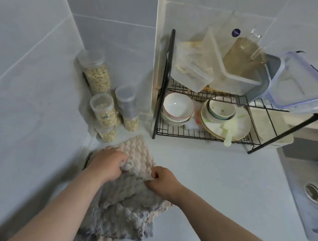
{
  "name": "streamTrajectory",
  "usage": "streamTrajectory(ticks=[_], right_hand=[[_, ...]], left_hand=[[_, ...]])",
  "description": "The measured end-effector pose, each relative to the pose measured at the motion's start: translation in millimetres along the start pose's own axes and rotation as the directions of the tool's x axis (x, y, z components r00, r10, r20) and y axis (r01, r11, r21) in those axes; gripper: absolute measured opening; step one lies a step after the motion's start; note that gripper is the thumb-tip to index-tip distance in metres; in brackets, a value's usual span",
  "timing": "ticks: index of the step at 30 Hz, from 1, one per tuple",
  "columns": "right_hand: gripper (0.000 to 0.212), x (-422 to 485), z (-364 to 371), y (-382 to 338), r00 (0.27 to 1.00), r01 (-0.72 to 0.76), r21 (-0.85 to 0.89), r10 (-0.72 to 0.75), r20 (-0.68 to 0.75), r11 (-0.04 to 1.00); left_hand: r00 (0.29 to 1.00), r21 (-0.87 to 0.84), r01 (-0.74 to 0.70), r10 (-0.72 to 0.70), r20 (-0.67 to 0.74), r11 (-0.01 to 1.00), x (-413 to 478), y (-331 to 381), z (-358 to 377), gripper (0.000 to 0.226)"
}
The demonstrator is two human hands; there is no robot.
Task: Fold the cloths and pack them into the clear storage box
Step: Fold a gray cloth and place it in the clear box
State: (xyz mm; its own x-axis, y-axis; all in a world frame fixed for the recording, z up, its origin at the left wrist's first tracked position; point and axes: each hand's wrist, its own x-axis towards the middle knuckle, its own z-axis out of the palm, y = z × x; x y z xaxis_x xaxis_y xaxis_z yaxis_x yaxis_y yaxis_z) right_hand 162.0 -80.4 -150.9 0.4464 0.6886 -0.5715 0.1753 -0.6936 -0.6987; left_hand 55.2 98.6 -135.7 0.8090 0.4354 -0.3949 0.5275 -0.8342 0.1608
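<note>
Head view. A pile of cloths lies on the desk (216, 179) at the near left, against the wall. A beige cloth (135, 152) sits on top toward the far side, and a grey cloth (123, 209) lies rumpled beneath it on the near side.

The left hand (106, 163) has its fingers curled into a raised fold of the beige cloth. The right hand (162, 182), close beside it, pinches the same cloth's near edge between thumb and fingers. Both hands hold fabric.

Several clear boxes (192, 74) are stacked on the top tier of a wire rack (166, 83) at the far right. One lidded box (301, 86) has a purple rim. Which of them is meant for packing cannot be told. None is near the cloths.

Judgement: the folding step is in hand and is early, with no finished fold visible and nothing packed. The next move calls for drawing the held edge across and flattening it, then fetching a box from the rack.

Other items: jars (99, 75) of oats at the far left, bowls (177, 107) on the lower rack tier, and a sink (312, 191) at the right.

Writing: a dark round sticker (235, 32) shows above the rack. Its text is illegible.
</note>
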Motion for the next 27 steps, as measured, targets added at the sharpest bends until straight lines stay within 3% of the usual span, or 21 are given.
streamTrajectory(ticks=[4, 8, 10, 13, 15, 18, 21, 24, 27], right_hand=[[0.032, -10.6, -19.2, 7.9, 0.998, 0.064, 0.011, -0.064, -0.001, 0.998], [0.021, -38.2, -48.7, 11.4, 0.99, 0.136, 0.092, -0.132, -0.041, 0.986], [0.026, -57.6, -71.2, 13.3, 0.986, 0.155, 0.116, -0.146, -0.084, 0.981], [0.015, -89.0, -118.3, 24.6, 0.967, 0.193, 0.029, -0.185, -0.177, 0.981], [0.007, -109.2, -154.7, 36.9, 0.953, 0.201, -0.049, -0.207, -0.22, 0.978], [0.013, -137.8, -208.9, 56.0, 0.908, 0.207, -0.14, -0.243, -0.341, 0.968], [0.021, -164.2, -252.1, 74.9, 0.847, 0.231, -0.162, -0.281, -0.452, 0.959], [0.019, -182.9, -274.7, 105.5, 0.827, 0.233, -0.225, -0.314, -0.466, 0.946], [0.016, -187.1, -273.3, 155.8, 0.866, 0.179, -0.278, -0.286, -0.41, 0.944]], left_hand=[[1.0, -0.008, 0.0, 0.0, 0.015, 1.0, -13.9, -5.5, -8.9, 0.031], [0.997, -0.124, 0.04, -0.031, 0.076, 0.992, -34.4, 12.3, -32.7, 0.025], [0.998, -0.146, 0.013, -0.004, 0.063, 0.989, -47.0, 34.0, -52.7, 0.021], [0.997, -0.137, -0.07, 0.074, 0.026, 0.988, -56.1, 76.5, -79.6, 0.016], [0.988, -0.112, -0.142, 0.133, -0.081, 0.984, -51.2, 107.3, -91.6, 0.02], [0.948, -0.091, -0.212, 0.182, -0.261, 0.973, -39.2, 158.2, -108.4, 0.023], [0.918, -0.087, -0.24, 0.197, -0.345, 0.967, -32.2, 203.1, -112.3, 0.026], [0.896, -0.028, -0.278, 0.249, -0.368, 0.96, -30.3, 235.3, -97.8, 0.026], [0.915, 0.005, -0.301, 0.291, -0.279, 0.953, -30.5, 258.5, -52.9, 0.025]])
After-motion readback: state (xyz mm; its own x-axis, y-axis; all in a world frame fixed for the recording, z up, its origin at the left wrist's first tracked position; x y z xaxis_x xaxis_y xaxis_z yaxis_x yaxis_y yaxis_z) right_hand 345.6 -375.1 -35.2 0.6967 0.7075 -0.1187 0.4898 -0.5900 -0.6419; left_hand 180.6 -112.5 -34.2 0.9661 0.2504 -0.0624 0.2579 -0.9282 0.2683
